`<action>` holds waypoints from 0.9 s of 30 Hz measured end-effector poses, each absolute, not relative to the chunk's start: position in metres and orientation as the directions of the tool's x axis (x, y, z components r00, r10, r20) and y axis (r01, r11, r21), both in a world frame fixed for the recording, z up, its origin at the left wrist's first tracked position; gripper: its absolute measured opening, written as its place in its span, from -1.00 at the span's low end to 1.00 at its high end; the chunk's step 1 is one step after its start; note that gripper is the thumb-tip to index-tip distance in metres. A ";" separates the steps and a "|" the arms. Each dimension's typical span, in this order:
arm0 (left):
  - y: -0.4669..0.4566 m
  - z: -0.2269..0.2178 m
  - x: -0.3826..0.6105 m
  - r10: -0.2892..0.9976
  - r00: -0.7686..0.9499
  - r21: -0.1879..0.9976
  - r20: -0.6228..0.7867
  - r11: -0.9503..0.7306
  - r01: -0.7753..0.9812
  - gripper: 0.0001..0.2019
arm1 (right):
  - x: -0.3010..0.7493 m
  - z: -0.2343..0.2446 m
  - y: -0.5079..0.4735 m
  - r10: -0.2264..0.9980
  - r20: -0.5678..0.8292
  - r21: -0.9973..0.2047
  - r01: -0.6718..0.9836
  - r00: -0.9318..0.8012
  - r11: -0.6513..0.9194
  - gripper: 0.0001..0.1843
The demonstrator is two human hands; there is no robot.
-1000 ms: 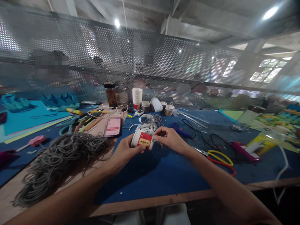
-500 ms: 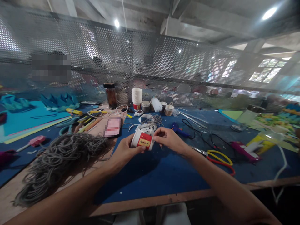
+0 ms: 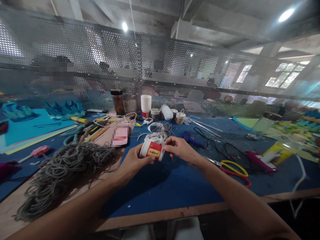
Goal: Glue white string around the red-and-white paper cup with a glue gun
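Note:
A white paper cup (image 3: 153, 150) with a red and yellow label lies tilted in my left hand (image 3: 135, 160), whose thumb and fingers are closed round it from the left. At the cup's right side is my right hand (image 3: 178, 148), thumb and fingertips pinched together close against it. Whatever sits between those fingertips is too small to make out. Just behind the cup, loose white strips and cord (image 3: 158, 131) lie heaped on the blue table surface (image 3: 160, 190).
A tangle of grey cord (image 3: 67, 170) spreads at left beside a pink phone-like object (image 3: 120, 136). Scissors (image 3: 228, 167), a blue glue gun (image 3: 190, 138) and a purple glue gun (image 3: 262, 161) lie at right. Stacked paper cups (image 3: 146, 104) and a dark jar (image 3: 118, 101) stand behind.
The cup has turned very slightly in my left hand, its label shifting a little. My right hand keeps its pinch in almost the same place.

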State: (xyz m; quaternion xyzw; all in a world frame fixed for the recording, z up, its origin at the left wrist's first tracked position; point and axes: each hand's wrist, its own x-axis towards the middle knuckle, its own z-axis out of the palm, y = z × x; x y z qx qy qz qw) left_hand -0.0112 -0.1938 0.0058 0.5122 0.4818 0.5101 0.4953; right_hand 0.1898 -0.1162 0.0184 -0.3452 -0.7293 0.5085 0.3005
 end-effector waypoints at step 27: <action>-0.191 0.001 -0.016 0.996 0.068 0.973 -0.048 0.063 -0.222 -0.66 | 0.194 0.029 -0.126 0.784 0.258 -0.897 0.162 -0.565 0.412 -0.69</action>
